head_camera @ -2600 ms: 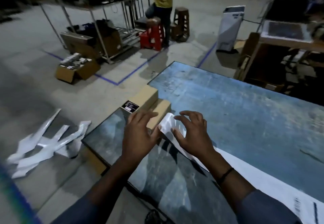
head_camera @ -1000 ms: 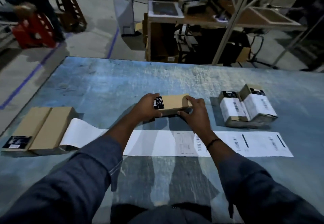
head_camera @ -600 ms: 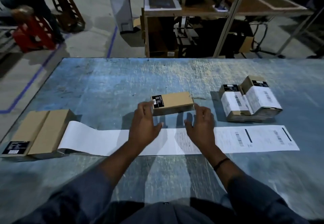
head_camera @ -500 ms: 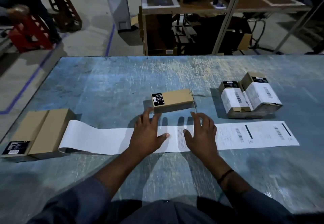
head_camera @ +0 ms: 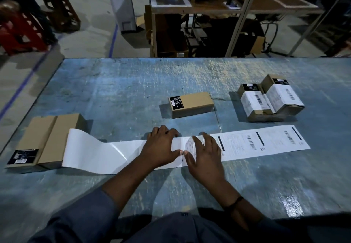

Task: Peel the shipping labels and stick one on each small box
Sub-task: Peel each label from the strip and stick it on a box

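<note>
A long white label strip lies across the blue table. Its right part carries printed labels. Its blank left end curls up against two plain brown boxes at the left edge. One plain brown box lies alone just beyond my hands. At the right, two boxes with white labels stuck on them lean together. My left hand rests on the strip. My right hand lies spread on the first printed label. Both thumbs meet at that label's left edge.
The table's far edge borders a wooden bench and slanted metal rack poles. A white appliance, a brown stool and a red stool stand on the floor to the far left, next to a person's legs.
Both hands set the plain box down in the middle of the table and let go. They then drew back onto the label strip, thumbs coming together at a label's edge.
</note>
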The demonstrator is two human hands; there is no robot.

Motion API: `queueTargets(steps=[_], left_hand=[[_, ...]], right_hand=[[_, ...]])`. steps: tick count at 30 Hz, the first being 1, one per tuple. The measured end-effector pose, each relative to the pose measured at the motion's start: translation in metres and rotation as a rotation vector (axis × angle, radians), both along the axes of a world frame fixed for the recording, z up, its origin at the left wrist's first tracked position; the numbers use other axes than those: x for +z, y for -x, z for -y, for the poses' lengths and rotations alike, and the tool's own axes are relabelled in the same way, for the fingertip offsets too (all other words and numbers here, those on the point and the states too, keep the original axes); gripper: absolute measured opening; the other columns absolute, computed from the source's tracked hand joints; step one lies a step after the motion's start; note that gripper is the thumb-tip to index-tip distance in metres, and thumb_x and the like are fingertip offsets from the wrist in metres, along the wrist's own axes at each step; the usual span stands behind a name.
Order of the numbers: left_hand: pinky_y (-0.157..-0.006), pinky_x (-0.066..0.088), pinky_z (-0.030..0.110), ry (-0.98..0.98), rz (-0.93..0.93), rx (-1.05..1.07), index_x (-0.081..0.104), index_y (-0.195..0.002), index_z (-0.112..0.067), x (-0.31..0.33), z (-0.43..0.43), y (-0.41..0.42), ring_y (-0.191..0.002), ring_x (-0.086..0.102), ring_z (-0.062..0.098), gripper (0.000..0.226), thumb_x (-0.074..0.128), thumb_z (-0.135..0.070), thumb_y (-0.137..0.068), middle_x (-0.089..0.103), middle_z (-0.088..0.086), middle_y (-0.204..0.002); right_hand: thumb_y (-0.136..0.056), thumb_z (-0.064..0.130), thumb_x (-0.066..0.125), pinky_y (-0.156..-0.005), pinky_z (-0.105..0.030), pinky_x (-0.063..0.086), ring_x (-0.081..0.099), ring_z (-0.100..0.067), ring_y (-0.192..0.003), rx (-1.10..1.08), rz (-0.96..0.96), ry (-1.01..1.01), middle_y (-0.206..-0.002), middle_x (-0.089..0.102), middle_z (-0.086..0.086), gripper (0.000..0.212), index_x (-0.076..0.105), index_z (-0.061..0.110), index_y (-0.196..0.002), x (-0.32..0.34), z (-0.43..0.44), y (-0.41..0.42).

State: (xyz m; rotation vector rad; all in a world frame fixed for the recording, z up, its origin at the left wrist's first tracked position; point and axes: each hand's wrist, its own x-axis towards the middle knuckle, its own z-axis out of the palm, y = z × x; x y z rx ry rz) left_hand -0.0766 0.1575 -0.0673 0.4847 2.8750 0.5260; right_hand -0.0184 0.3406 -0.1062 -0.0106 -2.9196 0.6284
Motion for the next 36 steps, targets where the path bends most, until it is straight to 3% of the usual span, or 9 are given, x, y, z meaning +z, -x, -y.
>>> queueTargets(steps=[4, 9, 12, 16, 21, 26, 31, 36], left_hand=[[-0.092, 0.054, 0.04, -0.154, 0.117, 0.021, 0.064, -0.108, -0.03, 0.007, 0.011, 0.008, -0.104, 0.063, 0.02, 0.026, 0.073, -0.044, -0.089, 0.064, -0.004, -0.111], [-0.091, 0.056, 0.034, -0.146, 0.188, 0.045, 0.07, -0.115, -0.028, 0.008, 0.015, 0.007, -0.106, 0.067, 0.019, 0.022, 0.07, -0.034, -0.094, 0.073, -0.004, -0.12], [-0.092, 0.055, 0.034, -0.201, 0.243, 0.042, 0.073, -0.114, -0.026, 0.008, 0.018, 0.006, -0.104, 0.067, 0.017, 0.021, 0.068, -0.033, -0.096, 0.073, -0.005, -0.121], [-0.098, 0.053, 0.039, -0.329, 0.291, 0.052, 0.072, -0.108, -0.028, 0.013, 0.017, 0.0, -0.108, 0.066, 0.016, 0.012, 0.065, -0.026, -0.099, 0.073, -0.007, -0.119], [-0.094, 0.049, 0.034, -0.458, 0.264, 0.072, 0.072, -0.099, -0.027, 0.014, 0.012, -0.015, -0.106, 0.066, 0.01, 0.014, 0.062, -0.018, -0.102, 0.074, -0.013, -0.109], [-0.088, 0.046, 0.034, -0.529, 0.208, 0.032, 0.071, -0.094, -0.027, 0.003, 0.011, -0.021, -0.097, 0.064, 0.009, 0.016, 0.061, -0.017, -0.102, 0.074, -0.015, -0.097], [-0.091, 0.043, 0.033, -0.572, 0.202, 0.044, 0.071, -0.099, -0.029, -0.013, 0.012, -0.024, -0.103, 0.058, 0.009, 0.017, 0.06, -0.016, -0.102, 0.073, -0.016, -0.1], [-0.093, 0.04, 0.027, -0.613, 0.179, 0.072, 0.065, -0.097, -0.046, -0.022, 0.014, -0.025, -0.11, 0.054, 0.003, 0.034, 0.061, -0.012, -0.101, 0.072, -0.015, -0.106]], right_hand=[[-0.088, 0.057, 0.059, -0.114, -0.049, 0.031, 0.038, -0.029, -0.139, 0.012, 0.012, 0.052, -0.151, 0.042, -0.005, 0.062, 0.054, 0.023, -0.14, 0.002, 0.008, -0.005], [-0.08, 0.046, 0.068, -0.095, -0.048, 0.04, 0.048, -0.03, -0.118, -0.08, -0.099, 0.146, -0.13, 0.056, -0.006, 0.048, 0.063, 0.021, -0.121, 0.008, 0.01, -0.005], [-0.082, 0.035, 0.072, -0.085, -0.043, 0.048, 0.056, -0.025, -0.1, -0.013, -0.107, 0.256, -0.111, 0.059, -0.001, 0.032, 0.062, 0.019, -0.107, 0.013, 0.008, -0.002], [-0.084, 0.034, 0.08, -0.08, -0.036, 0.054, 0.061, -0.012, -0.092, 0.088, -0.044, 0.36, -0.098, 0.061, 0.004, 0.025, 0.062, 0.021, -0.095, 0.024, 0.012, 0.003], [-0.079, 0.058, 0.075, -0.071, -0.025, 0.053, 0.062, -0.002, -0.079, 0.076, 0.062, 0.43, -0.08, 0.065, 0.011, 0.034, 0.064, 0.026, -0.079, 0.038, 0.012, 0.007], [-0.08, 0.049, 0.083, -0.062, -0.019, 0.05, 0.065, -0.001, -0.07, 0.032, 0.154, 0.459, -0.069, 0.069, 0.01, 0.031, 0.066, 0.024, -0.072, 0.041, 0.007, 0.007], [-0.085, 0.04, 0.081, -0.066, -0.021, 0.051, 0.065, -0.002, -0.071, 0.05, 0.162, 0.432, -0.073, 0.07, 0.01, 0.023, 0.07, 0.022, -0.075, 0.04, 0.006, 0.008], [-0.088, 0.039, 0.077, -0.07, -0.023, 0.053, 0.065, -0.004, -0.074, 0.086, 0.131, 0.388, -0.08, 0.071, 0.011, 0.02, 0.073, 0.021, -0.079, 0.037, 0.006, 0.007]])
